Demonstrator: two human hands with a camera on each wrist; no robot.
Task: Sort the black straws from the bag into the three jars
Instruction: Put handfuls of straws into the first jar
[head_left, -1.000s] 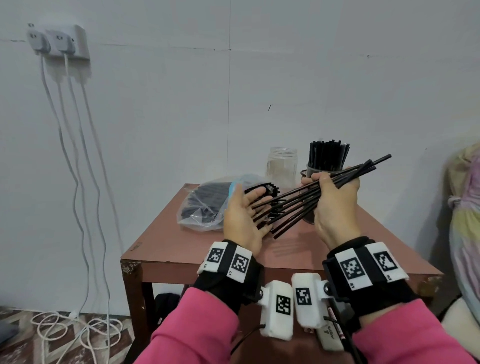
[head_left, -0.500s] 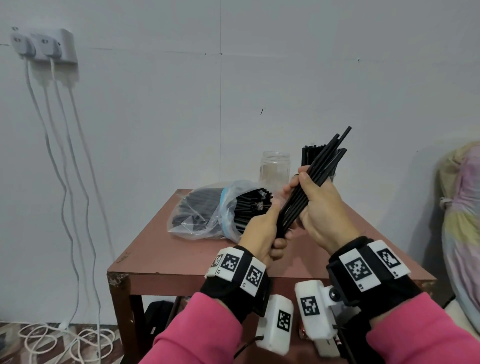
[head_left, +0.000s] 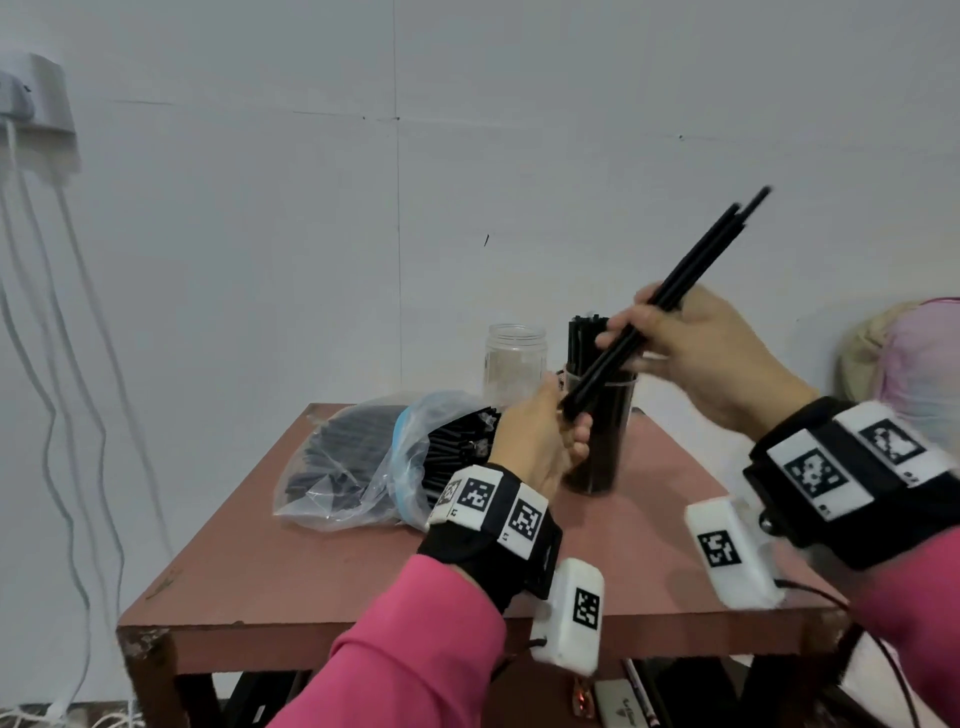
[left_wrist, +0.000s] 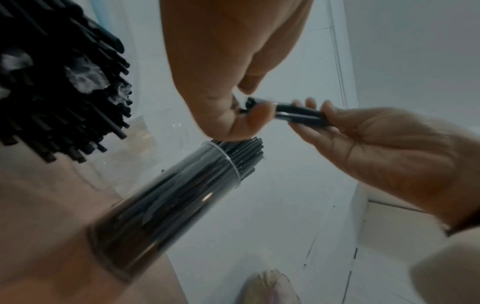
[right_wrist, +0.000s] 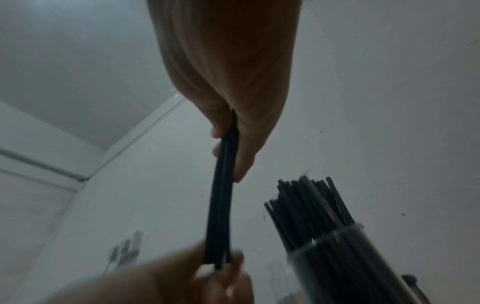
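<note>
A bundle of black straws (head_left: 670, 306) slants up to the right above the table. My right hand (head_left: 691, 343) grips the bundle near its middle (right_wrist: 221, 185). My left hand (head_left: 540, 441) pinches its lower end (left_wrist: 259, 109). Behind the hands stands a clear jar full of black straws (head_left: 597, 410), also in the left wrist view (left_wrist: 168, 201) and the right wrist view (right_wrist: 350, 257). An empty clear jar (head_left: 514, 364) stands to its left. A clear plastic bag of black straws (head_left: 363, 462) lies on the table at the left. A third jar is not visible.
The brown table (head_left: 363, 561) stands against a white wall. A wall socket with hanging white cables (head_left: 31, 119) is at the far left. A pale bundle of cloth (head_left: 914, 364) sits at the right edge.
The straws were fanned out over my open left palm. Both hands have since gathered them into a tight bundle, and my left hand has closed on the lower end. The head view moved nearer.
</note>
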